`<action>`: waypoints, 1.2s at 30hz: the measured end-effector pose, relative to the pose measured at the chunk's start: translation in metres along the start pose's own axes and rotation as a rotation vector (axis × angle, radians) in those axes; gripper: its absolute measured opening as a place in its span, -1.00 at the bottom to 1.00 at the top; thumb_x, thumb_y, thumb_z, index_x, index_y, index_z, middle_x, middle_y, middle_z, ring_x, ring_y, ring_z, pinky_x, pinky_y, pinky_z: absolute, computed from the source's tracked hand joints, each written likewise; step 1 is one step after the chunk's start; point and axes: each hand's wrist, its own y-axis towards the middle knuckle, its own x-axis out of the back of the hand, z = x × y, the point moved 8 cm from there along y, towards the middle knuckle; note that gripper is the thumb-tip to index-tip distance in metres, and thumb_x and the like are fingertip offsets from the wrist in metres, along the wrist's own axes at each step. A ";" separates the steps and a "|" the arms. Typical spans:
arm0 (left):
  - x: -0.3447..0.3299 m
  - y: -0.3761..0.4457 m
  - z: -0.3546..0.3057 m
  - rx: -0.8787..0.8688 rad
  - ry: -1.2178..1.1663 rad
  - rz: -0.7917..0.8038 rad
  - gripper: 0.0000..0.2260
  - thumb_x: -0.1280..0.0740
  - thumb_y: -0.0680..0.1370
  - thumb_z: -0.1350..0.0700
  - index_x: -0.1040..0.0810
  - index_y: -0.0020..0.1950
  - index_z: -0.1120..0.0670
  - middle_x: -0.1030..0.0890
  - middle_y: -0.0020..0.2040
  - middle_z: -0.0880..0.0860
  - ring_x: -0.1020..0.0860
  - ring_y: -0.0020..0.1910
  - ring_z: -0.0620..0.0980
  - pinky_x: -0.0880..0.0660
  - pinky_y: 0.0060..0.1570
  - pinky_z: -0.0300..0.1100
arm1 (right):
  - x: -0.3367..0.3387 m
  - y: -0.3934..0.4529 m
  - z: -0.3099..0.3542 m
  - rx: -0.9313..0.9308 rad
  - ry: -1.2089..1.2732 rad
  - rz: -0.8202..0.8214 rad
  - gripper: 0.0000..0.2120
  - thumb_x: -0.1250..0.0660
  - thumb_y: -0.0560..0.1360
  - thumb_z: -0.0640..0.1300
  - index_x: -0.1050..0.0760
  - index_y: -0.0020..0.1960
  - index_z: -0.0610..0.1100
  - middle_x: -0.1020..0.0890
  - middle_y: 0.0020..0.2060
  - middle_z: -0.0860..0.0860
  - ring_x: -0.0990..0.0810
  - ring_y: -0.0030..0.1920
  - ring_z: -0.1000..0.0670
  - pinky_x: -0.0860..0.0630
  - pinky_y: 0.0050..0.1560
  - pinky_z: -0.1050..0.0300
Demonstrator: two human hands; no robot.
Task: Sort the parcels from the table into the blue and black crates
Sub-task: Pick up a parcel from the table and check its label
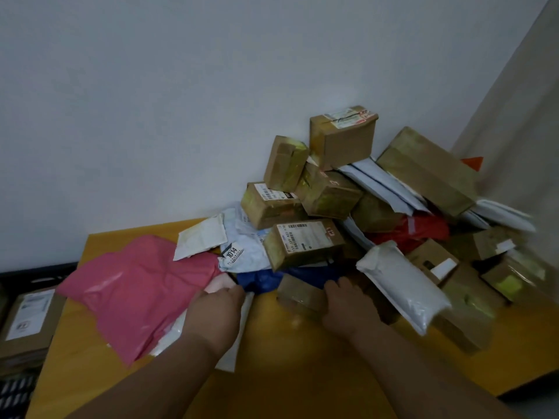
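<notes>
A heap of parcels covers the right and back of the yellow table [287, 358]: brown cardboard boxes [305, 243], white padded mailers [402, 285], a red bag [414, 231] and a dark blue bag [257, 281]. A large pink mailer [136, 288] lies at the left. My left hand [216, 311] grips the edge of a pale pink parcel [220, 282] between the pink mailer and the blue bag. My right hand [344, 306] holds the right end of a small brown box [298, 293] at the heap's front. A black crate [27, 275] shows at the far left, below the table.
A flat cardboard box with a white label [27, 322] lies in the black crate. A white wall runs behind the table, and a beige curtain [520, 116] hangs at the right. The table's front right edge drops off near the frame's lower right corner.
</notes>
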 end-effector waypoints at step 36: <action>0.050 -0.289 0.140 0.719 -1.581 -0.008 -0.51 -0.35 0.53 -0.18 -0.39 0.40 -0.06 -0.55 0.24 -0.05 -0.56 0.18 0.01 -0.60 0.01 0.00 | -0.036 -0.186 0.317 0.413 0.939 0.221 -0.64 -0.51 0.37 -0.28 -0.50 0.12 -0.11 -0.60 -0.04 0.00 -0.59 -0.01 0.03 -0.59 -0.08 0.21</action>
